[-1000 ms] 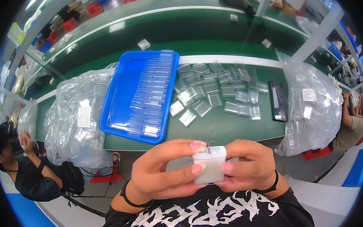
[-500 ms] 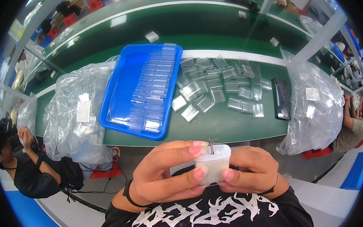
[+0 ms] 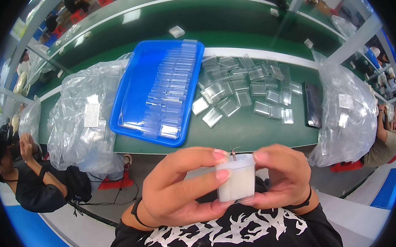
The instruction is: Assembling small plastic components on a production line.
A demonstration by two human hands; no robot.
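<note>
Right fingers (image 3: 261, 157) have shifted along the white container (image 3: 237, 185), their hold unclear, while left fingers (image 3: 222, 176) grip and partly hide it.

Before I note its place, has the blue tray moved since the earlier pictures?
No. Against the near edge of the table, the tray sits where it did; the whole view has shifted instead.

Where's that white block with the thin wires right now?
In the head view, the white block is low, just right of centre, held between the left hand and right hand, below the near edge of the green table.
</note>
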